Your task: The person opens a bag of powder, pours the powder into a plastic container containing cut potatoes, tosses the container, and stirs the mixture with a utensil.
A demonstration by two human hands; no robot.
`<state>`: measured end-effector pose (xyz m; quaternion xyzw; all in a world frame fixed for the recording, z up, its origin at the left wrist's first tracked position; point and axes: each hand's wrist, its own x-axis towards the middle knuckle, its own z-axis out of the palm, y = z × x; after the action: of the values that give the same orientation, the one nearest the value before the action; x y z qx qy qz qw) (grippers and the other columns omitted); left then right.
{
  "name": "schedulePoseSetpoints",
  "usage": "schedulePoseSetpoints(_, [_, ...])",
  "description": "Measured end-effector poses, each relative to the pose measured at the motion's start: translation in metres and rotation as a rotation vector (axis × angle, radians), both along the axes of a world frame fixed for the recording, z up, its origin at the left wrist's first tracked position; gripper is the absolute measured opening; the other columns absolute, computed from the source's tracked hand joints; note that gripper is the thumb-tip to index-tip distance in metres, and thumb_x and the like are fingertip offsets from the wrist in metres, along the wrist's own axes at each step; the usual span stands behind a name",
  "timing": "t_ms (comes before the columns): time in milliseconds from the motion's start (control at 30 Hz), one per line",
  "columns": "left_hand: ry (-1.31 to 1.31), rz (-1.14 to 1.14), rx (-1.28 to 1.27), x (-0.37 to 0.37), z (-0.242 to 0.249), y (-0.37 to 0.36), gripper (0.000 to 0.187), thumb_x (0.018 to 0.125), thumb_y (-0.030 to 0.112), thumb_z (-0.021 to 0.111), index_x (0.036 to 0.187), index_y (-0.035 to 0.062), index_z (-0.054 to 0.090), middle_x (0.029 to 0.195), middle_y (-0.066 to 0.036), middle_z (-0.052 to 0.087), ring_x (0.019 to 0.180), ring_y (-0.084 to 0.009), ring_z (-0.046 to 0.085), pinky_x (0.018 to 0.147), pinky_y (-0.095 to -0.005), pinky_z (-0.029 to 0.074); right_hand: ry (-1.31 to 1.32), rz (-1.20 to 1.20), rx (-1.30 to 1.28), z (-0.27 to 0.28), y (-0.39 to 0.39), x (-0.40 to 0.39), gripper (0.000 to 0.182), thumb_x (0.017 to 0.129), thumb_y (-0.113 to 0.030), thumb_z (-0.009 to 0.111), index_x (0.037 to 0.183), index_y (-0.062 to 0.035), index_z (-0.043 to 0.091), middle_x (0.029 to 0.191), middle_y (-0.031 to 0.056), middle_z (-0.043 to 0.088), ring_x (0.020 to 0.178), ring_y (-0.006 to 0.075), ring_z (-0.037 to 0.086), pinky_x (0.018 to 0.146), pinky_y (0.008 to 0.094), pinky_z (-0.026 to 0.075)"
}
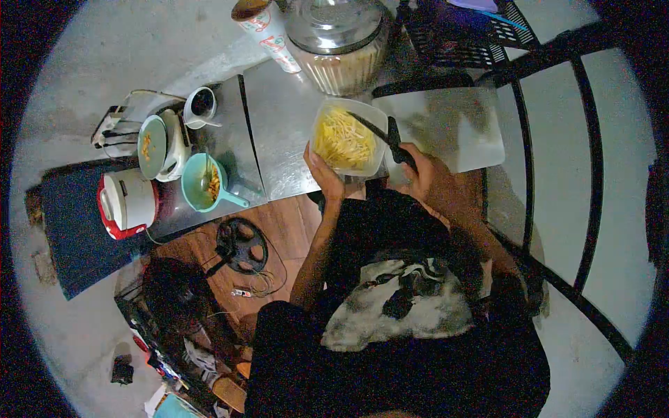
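A clear square plastic container [381,157] filled with pale yellow, thinly cut strips [341,139] is tilted toward me at the front of the metal table. My left hand [325,174] grips its lower left corner, thumb along the side and the other fingers mostly hidden behind it. In my right hand [426,174] is a black-handled knife [394,139], fingers closed round the handle. Its dark blade points up and left across the container's upper right rim, with the tip over the strips. A white cutting board [474,132] lies just right of the container.
Behind the container stand a large lidded glass jar [341,70] and a stack of paper cups [268,31]. To the left are a turquoise strainer [198,188], a pale green bowl [152,150], a white cup [202,104] and a rice cooker [129,202]. Black metal bars [526,174] run along the right.
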<state>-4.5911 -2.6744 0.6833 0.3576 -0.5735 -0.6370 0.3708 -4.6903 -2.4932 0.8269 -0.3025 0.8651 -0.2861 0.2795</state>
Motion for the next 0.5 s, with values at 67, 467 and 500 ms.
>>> schedulePoseSetpoints(67, [-0.010,0.012,-0.068,0.000,0.001,0.006,0.055,0.096,0.041,0.027,0.125,-0.0035,0.036,0.122,-0.017,0.041,0.113,-0.0266,0.042,0.097,-0.0364,0.032,-0.024,0.001,0.062,-0.006,-0.013,-0.007,0.033,0.086,-0.015,0.052,0.118,-0.0076,0.047,0.094,0.0233,0.060,0.090,0.0401,0.057,0.078,0.0413,0.046])
schedulePoseSetpoints(467, [0.049,0.065,-0.139,-0.006,0.000,0.004,0.057,0.095,0.044,0.025,0.124,-0.0038,0.037,0.119,-0.017,0.042,0.112,-0.0263,0.043,0.096,-0.0371,0.033,-0.009,0.114,0.204,0.024,-0.003,-0.031,0.038,0.084,-0.013,0.054,0.120,-0.0028,0.046,0.099,0.0247,0.058,0.092,0.0353,0.059,0.079,0.0406,0.047])
schedulePoseSetpoints(500, [-0.009,0.074,-0.228,-0.008,0.002,0.006,0.057,0.095,0.044,0.025,0.124,-0.0038,0.037,0.118,-0.017,0.043,0.111,-0.0263,0.043,0.096,-0.0370,0.033,-0.009,0.191,0.364,0.015,-0.003,-0.033,0.041,0.084,-0.014,0.055,0.123,-0.0027,0.045,0.099,0.0241,0.059,0.093,0.0346,0.059,0.079,0.0406,0.047])
